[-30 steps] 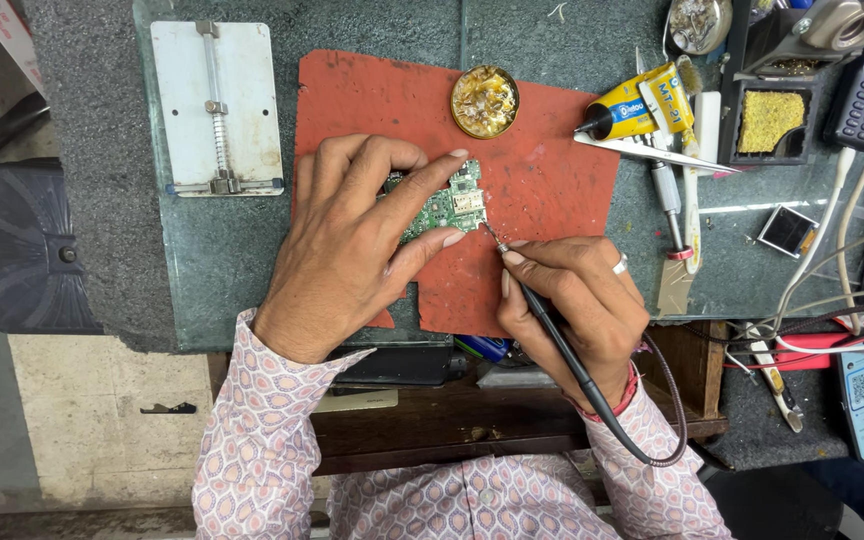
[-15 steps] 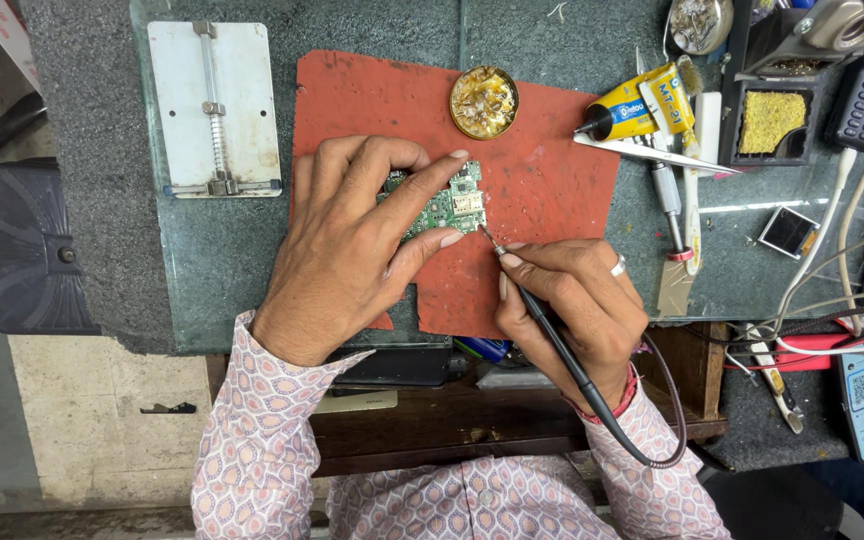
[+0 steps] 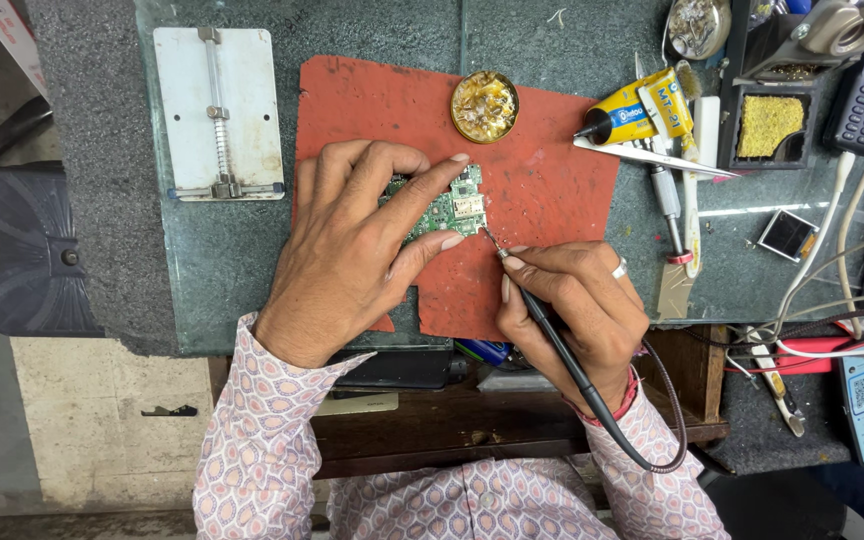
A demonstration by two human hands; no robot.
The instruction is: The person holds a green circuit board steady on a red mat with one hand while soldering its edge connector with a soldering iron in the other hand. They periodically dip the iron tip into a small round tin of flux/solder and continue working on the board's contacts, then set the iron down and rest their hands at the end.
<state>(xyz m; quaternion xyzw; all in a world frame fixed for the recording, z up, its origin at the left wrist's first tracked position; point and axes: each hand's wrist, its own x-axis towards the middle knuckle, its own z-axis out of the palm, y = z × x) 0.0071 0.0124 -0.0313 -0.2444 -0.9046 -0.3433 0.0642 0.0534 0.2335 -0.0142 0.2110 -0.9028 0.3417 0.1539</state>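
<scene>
Left hand (image 3: pixel 362 250) pins a green circuit board (image 3: pixel 444 208) while right hand (image 3: pixel 577 310) grips a soldering iron (image 3: pixel 552 340); a slip could bridge pads.

Long sleeves (image 3: pixel 252 430) of pale pink cloth, printed all over with small oval motifs in grey and rust. Same print across the shirt front. Silver ring (image 3: pixel 619 268) on the right hand (image 3: pixel 577 305). Red band at the right wrist. Left hand (image 3: pixel 357 240) bare of ornament.
</scene>
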